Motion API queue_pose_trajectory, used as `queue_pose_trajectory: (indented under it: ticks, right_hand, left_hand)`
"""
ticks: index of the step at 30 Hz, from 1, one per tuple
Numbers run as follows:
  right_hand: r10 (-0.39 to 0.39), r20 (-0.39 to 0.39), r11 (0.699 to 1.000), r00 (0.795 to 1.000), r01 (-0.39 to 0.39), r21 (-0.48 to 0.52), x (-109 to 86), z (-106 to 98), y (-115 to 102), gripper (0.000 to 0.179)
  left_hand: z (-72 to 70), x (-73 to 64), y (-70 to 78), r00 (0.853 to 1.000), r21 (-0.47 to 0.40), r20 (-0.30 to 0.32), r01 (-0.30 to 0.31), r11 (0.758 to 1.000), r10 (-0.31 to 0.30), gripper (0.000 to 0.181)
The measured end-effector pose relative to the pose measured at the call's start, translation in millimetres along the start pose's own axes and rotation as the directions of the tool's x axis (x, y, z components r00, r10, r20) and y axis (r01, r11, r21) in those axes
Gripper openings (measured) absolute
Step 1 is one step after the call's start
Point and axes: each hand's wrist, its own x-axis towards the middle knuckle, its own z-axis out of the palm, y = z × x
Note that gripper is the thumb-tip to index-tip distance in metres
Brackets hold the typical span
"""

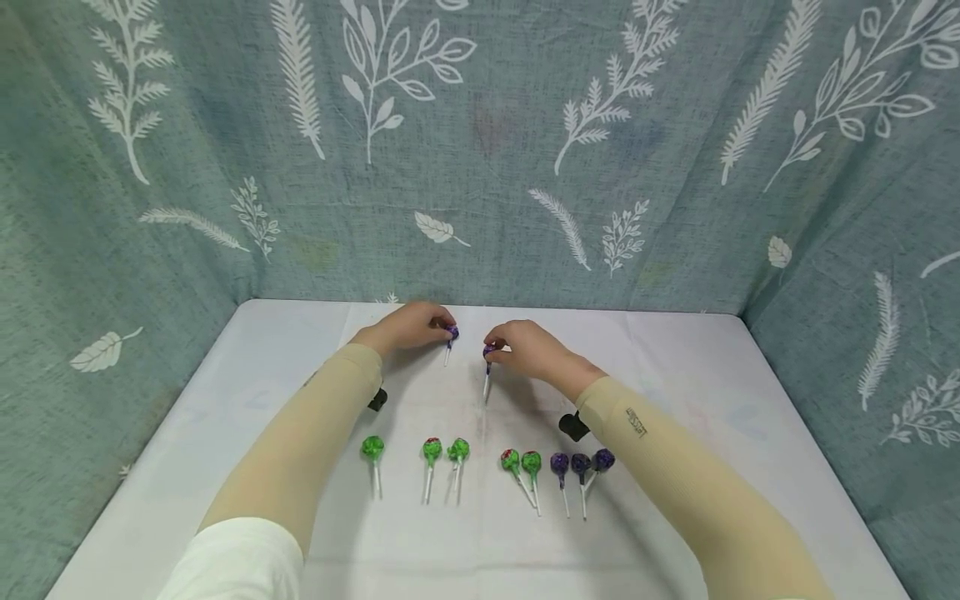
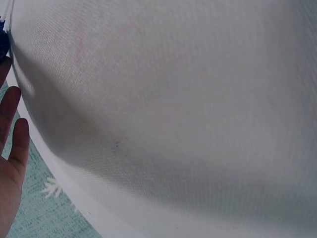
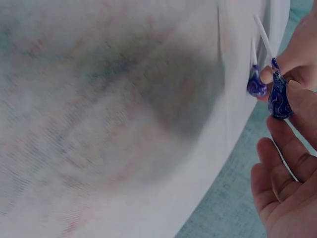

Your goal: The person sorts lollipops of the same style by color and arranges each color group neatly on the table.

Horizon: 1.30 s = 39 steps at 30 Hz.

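Near the far edge of the table, my left hand pinches a purple-wrapped lollipop by its head, its white stick pointing down toward me. To its right, my right hand holds a second purple lollipop between thumb and fingers, stick downward. The right wrist view shows both purple wrappers close up: the right hand's lollipop in front, the left hand's lollipop behind. At the left wrist view's edge, only part of the left hand and a dark blue wrapper appear.
Closer to me lies a row of lollipops on the white table: a lone green one, a green pair, another green pair, and three purple ones at the right. A patterned curtain hangs behind the table.
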Motion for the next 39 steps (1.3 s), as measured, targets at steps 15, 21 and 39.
queue_pose_trajectory:
  ticks: [15,21,39]
  right_hand:
    - [0.051,0.002,0.999,0.999,-0.051,-0.004,23.8,-5.7,3.3,0.026]
    - [0.092,0.037,0.996,0.995,-0.091,-0.009,35.8,-6.9,4.5,0.027]
    - [0.127,0.052,0.991,0.991,-0.125,-0.042,59.2,9.2,15.6,0.032]
  left_hand:
    - [0.0,-2.7,-0.5,1.0,-0.013,-0.005,0.008,1.0,-0.008,0.022]
    - [-0.3,-4.6,0.5,1.0,-0.018,-0.004,0.019,1.0,-0.019,0.022]
    - [-0.4,-6.5,6.0,1.0,-0.031,-0.017,0.023,0.999,-0.023,0.021]
